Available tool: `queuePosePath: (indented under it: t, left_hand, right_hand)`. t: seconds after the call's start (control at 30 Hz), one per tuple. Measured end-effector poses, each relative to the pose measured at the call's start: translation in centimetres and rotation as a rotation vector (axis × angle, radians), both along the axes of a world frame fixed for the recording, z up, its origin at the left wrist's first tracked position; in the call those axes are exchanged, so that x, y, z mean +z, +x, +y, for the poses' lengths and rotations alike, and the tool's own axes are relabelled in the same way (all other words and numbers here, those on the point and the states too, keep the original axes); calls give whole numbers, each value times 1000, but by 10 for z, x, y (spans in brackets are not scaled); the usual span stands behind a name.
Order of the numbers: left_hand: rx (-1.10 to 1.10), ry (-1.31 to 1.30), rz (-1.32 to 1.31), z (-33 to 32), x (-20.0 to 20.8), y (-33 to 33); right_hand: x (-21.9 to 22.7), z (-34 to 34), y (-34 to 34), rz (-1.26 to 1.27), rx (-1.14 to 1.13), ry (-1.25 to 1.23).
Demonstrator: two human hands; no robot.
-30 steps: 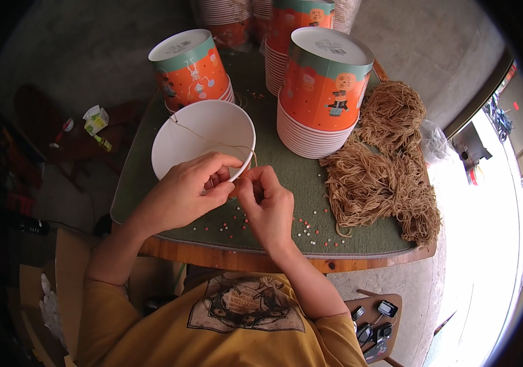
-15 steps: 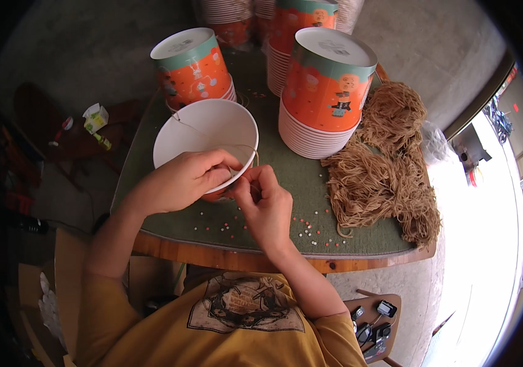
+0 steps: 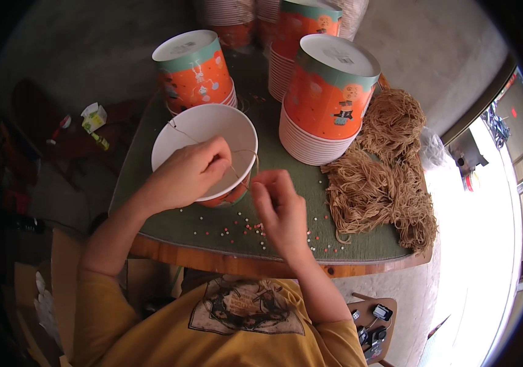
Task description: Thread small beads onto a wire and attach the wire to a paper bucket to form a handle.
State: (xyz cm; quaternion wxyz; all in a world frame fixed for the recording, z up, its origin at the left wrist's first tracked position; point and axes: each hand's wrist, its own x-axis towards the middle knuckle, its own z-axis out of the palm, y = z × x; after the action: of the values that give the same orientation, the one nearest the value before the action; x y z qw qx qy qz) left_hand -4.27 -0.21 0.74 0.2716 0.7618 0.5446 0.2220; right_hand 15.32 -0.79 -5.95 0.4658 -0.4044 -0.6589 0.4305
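Observation:
A white-lined paper bucket point(image 3: 173, 144) stands mouth up on the green-covered table, its orange outer side showing below the rim. Thin tan string point(image 3: 248, 151) runs from the far left of the rim across the mouth and loops over the right side. My left hand point(image 3: 188, 172) is over the bucket's opening, fingers closed in a pinch on the string. Just outside the right rim, my right hand point(image 3: 281, 211) pinches the string too, thumb against curled fingers. A short stretch of string spans the gap between the hands. The fingertips partly hide the string's ends.
Upside-down stacks of orange-and-green buckets stand behind, one at left point(image 3: 194, 70) and one at right point(image 3: 328, 98). Bundles of tan string point(image 3: 371, 189) lie at the table's right. Small white and orange bits point(image 3: 249, 229) are scattered near the front edge.
My right hand has drawn away from the rim, to the right and slightly nearer me. The left hand has risen a little, and string now shows between them.

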Motion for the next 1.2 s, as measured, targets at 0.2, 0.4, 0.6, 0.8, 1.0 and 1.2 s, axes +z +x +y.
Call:
queuePosePath:
  t: [0.2,0.4,0.6,0.8,1.0,1.2]
  left_hand:
    - [32,127,-237,-2,6,2]
    - [-12,43,-418,-4,0,10]
    - [-82,-275,-702,1,-12,9]
    - [-26,-467,-721,5,-9,11]
    - [13,-508,-718,6,-10,5]
    - [11,-540,-921,7,-4,5]
  right_hand:
    - [20,10,0,27,66,-39]
    - [23,21,-14,133,153,-147]
    - [25,29,-15,326,236,-338]
    - [29,39,-10,367,253,-340]
    - [33,43,-6,351,279,-380]
    - [32,43,8,259,340,-259]
